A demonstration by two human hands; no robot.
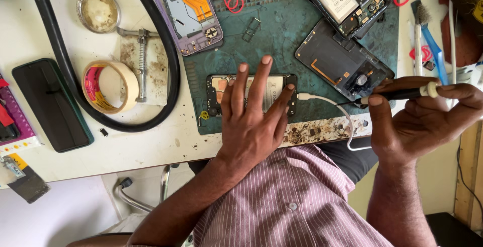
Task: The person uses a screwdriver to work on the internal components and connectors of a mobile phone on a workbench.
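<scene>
While clutter crowds the green mat (pixel 282 35) (stained), white table (pixel 45 35) shows.

Worn, stained green rubber mat (pixel 282 35)

Phone repair workshop: opened phones (pixel 347 0), stained green work mat (pixel 282 35).

Bright, even daylight; soft shadows; sharp focus throughout.
</scene>
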